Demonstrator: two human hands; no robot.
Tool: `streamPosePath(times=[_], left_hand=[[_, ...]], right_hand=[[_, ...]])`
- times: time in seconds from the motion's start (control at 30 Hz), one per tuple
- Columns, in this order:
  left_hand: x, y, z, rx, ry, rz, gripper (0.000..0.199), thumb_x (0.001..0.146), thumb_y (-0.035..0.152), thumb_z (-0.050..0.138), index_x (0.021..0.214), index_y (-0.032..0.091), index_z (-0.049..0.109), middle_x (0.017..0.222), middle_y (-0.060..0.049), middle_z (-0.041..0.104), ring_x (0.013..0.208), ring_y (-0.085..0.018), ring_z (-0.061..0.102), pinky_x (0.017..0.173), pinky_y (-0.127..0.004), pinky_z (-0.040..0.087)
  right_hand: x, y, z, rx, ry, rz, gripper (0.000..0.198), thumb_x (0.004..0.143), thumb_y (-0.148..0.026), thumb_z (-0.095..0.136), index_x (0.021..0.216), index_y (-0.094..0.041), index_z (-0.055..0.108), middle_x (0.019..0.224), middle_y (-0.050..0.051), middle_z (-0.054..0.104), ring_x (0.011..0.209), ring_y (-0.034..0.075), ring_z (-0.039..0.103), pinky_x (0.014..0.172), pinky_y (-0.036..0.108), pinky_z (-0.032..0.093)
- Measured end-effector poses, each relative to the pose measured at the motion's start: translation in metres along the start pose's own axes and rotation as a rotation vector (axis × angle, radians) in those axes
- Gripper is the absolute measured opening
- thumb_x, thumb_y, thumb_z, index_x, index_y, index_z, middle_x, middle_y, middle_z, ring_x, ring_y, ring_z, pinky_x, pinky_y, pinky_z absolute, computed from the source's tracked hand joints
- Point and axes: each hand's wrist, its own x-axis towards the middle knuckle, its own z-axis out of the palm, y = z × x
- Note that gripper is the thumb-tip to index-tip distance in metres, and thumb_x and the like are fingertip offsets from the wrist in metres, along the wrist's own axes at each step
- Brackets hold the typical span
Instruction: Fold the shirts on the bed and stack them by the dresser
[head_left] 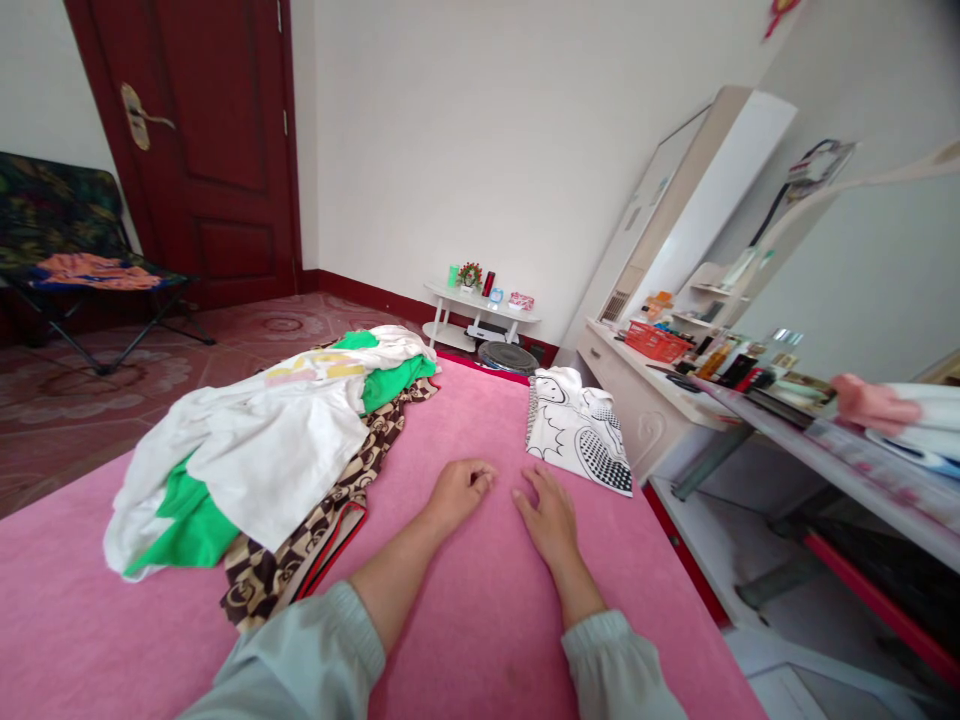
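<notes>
My left hand (460, 497) rests over the pink bed cover (457, 610), its fingers loosely curled with a gap at the thumb and nothing held. To its right, my right hand (549, 512) has its fingers apart and holds nothing. Just beyond it lies a folded white garment (577, 430) with a black cartoon print. Left of my hands a white T-shirt (277, 450) is spread in a loose heap, with a green garment (199, 520) showing from beneath. Under these sits a brown-and-beige patterned garment (289, 550) with red-and-black trim.
A dressing table (645, 385) with a red basket (657, 341) and bottles stands at the right, near a glass-topped table (840, 450). A low white stand (480, 300) is by the far wall. A folding chair (75, 220) with clothing is left, before a dark red door (210, 130).
</notes>
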Motion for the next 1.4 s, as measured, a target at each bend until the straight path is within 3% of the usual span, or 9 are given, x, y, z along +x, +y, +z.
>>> streamPosePath(times=[1.4], left_hand=[[-0.0008,-0.0002,-0.0004,0.045,0.005,-0.003,0.021,0.08,0.019,0.048,0.076,0.016,0.069,0.076,0.0,0.069,0.072,-0.014,0.061,0.07,-0.022,0.045]], right_hand=[[-0.0017,0.0016,0.0003,0.002,-0.017,-0.018,0.046,0.087,-0.039,0.047,0.126,-0.017,0.057,0.142,0.011,0.046,0.133,0.025,0.038,0.11,0.044,0.026]])
